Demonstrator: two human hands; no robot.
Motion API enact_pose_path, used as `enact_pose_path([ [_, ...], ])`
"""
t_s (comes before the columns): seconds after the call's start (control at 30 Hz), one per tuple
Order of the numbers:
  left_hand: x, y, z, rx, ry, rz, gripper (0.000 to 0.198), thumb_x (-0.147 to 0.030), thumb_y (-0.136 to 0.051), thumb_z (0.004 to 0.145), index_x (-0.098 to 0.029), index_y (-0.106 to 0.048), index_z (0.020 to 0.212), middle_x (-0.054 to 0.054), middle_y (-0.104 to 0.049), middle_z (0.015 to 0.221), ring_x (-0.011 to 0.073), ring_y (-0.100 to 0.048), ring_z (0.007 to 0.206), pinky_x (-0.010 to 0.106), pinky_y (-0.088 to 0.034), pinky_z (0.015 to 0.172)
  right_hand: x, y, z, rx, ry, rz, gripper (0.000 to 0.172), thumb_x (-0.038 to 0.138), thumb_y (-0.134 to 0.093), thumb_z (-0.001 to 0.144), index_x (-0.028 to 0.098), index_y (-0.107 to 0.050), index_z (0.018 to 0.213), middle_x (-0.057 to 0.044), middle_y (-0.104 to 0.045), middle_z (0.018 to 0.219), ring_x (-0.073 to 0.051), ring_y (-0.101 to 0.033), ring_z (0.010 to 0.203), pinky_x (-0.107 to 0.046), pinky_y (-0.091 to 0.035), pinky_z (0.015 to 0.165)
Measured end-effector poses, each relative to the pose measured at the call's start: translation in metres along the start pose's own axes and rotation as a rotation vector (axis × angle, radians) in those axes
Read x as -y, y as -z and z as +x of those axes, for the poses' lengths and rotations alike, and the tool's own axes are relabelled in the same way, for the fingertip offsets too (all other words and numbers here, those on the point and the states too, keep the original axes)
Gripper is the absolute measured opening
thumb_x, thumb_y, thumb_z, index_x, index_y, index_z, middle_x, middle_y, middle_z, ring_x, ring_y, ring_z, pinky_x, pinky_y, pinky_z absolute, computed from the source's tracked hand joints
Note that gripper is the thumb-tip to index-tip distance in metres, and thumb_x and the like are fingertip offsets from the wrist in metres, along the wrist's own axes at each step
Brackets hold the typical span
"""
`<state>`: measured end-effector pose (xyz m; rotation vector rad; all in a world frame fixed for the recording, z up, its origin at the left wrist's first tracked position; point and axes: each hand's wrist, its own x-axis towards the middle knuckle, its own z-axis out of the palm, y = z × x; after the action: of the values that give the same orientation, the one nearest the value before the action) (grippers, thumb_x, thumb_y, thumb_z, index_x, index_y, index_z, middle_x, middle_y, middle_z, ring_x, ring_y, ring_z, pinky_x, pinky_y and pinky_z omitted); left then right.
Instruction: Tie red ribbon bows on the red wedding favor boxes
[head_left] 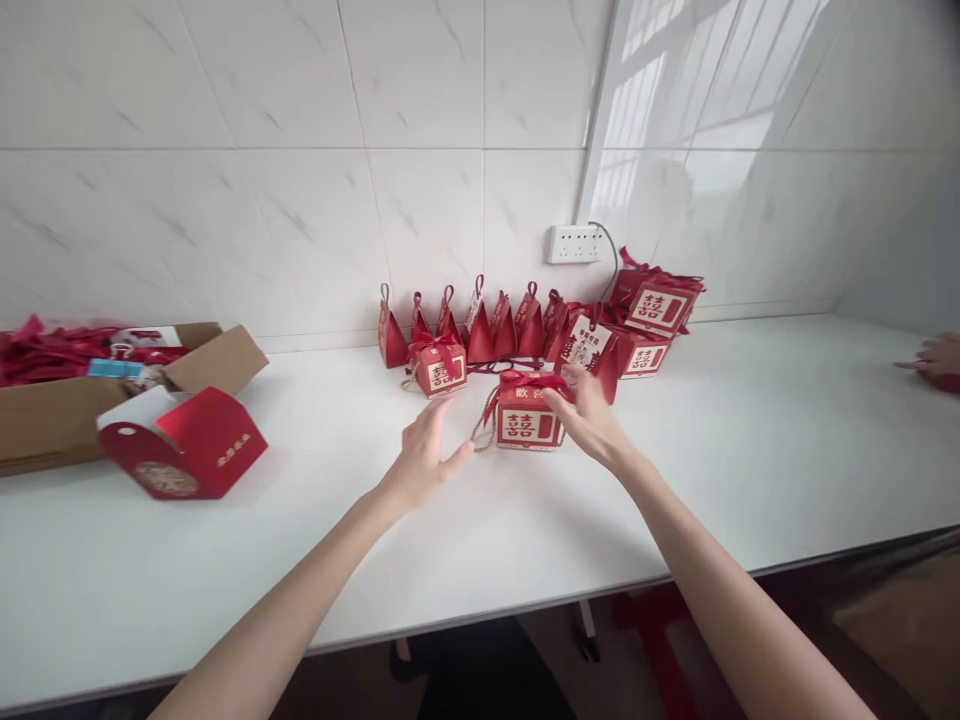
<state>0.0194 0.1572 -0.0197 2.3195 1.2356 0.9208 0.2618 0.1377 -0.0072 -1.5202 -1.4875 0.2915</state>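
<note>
A red gift box [527, 425] with a white double-happiness panel, a red ribbon bow and a twine handle stands upright on the white table. At its upper right edge is my right hand [589, 415], thumb on the near side and fingers reaching behind. My left hand [426, 450] is open and empty, left of the box, with its thumb close to the twine. Farther back stands a smaller matching gift box [441, 367], also tied with a ribbon. Behind my right hand is a triangular red box [607, 365] with a printed tag.
Several pointed red boxes [480, 335] with loops line the wall. Ribboned gift boxes [652, 305] are stacked at right, near a power strip [576, 244]. To the left are an unfolded red carton [214, 445] and a cardboard box [60, 425] of ribbons. Another person's hand [941, 358] shows far right.
</note>
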Motion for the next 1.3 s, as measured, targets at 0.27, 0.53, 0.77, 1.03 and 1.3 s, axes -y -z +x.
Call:
enact_pose_path([
  [0.27,0.015,-0.015,0.041,-0.091,0.167,-0.694,0.050,-0.048,-0.047,0.085,-0.019,-0.038,0.125,0.011,-0.048,0.133,0.0236,-0.046,0.123,0.036,-0.039,0.101,0.026,-0.049,0.021,0.433,0.129,0.282,0.041,0.042,-0.055,0.083,0.020,-0.049,0.117,-0.010,-0.054,0.122,-0.022,-0.050,0.114,-0.037,-0.038,0.099],
  [0.53,0.023,0.005,0.029,0.221,0.205,-0.972,0.048,-0.033,-0.061,0.075,-0.022,-0.043,0.118,0.005,-0.062,0.110,0.0229,-0.062,0.093,0.035,-0.049,0.082,0.014,-0.043,0.008,0.511,-0.266,0.672,0.045,0.063,-0.038,0.085,0.020,-0.050,0.089,-0.003,-0.058,0.087,-0.015,-0.055,0.068,-0.028,-0.045,0.058],
  [0.77,0.026,0.016,0.022,0.071,0.185,-0.728,0.069,-0.049,-0.059,0.072,-0.025,-0.034,0.132,0.009,-0.042,0.138,0.0311,-0.042,0.124,0.042,-0.040,0.097,0.030,-0.044,-0.003,0.500,-0.210,0.492,0.048,0.059,-0.047,0.083,0.019,-0.042,0.058,0.000,-0.045,0.072,-0.011,-0.046,0.057,-0.026,-0.042,0.053],
  [1.03,0.011,0.036,0.020,0.057,0.355,-0.382,0.035,-0.056,-0.046,0.081,-0.021,-0.045,0.077,-0.002,-0.049,0.072,0.0133,-0.048,0.066,0.024,-0.040,0.060,0.028,-0.048,-0.001,0.393,-0.173,0.475,0.042,0.054,-0.047,0.086,0.019,-0.052,0.062,-0.005,-0.050,0.086,-0.018,-0.052,0.086,-0.026,-0.046,0.066],
  [1.3,0.000,0.034,0.020,0.117,0.475,-0.580,0.034,-0.047,-0.049,0.082,-0.019,-0.043,0.065,-0.004,-0.047,0.061,0.0101,-0.045,0.056,0.021,-0.037,0.053,0.024,-0.042,-0.003,0.435,-0.340,0.581,0.037,0.052,-0.053,0.084,0.018,-0.055,0.070,-0.010,-0.056,0.116,-0.026,-0.053,0.109,-0.030,-0.050,0.070],
])
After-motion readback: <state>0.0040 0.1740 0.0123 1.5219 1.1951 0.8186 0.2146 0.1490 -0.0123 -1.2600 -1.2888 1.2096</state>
